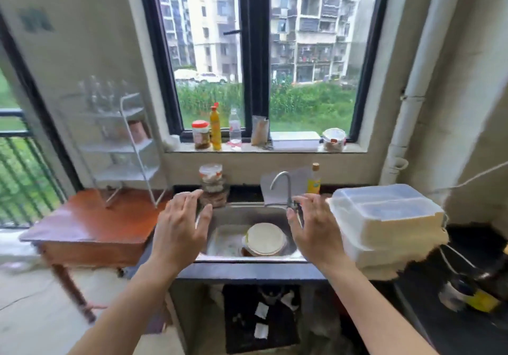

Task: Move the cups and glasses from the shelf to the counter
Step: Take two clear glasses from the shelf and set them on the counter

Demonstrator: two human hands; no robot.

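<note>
A small kitchen by a window. Over the sink (247, 214), the left hand (181, 228) and right hand (316, 231) hover, each grip open and empty. The glasses (101, 91) stand on the white shelf (123, 146) far left; I would turn there and take one by its side.

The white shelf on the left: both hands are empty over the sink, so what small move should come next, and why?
Probably reach the left hand toward the blurred glasses on the top tier of the white shelf. The left hand and right hand are open above the sink, holding nothing, and the left is nearer the shelf.
</note>
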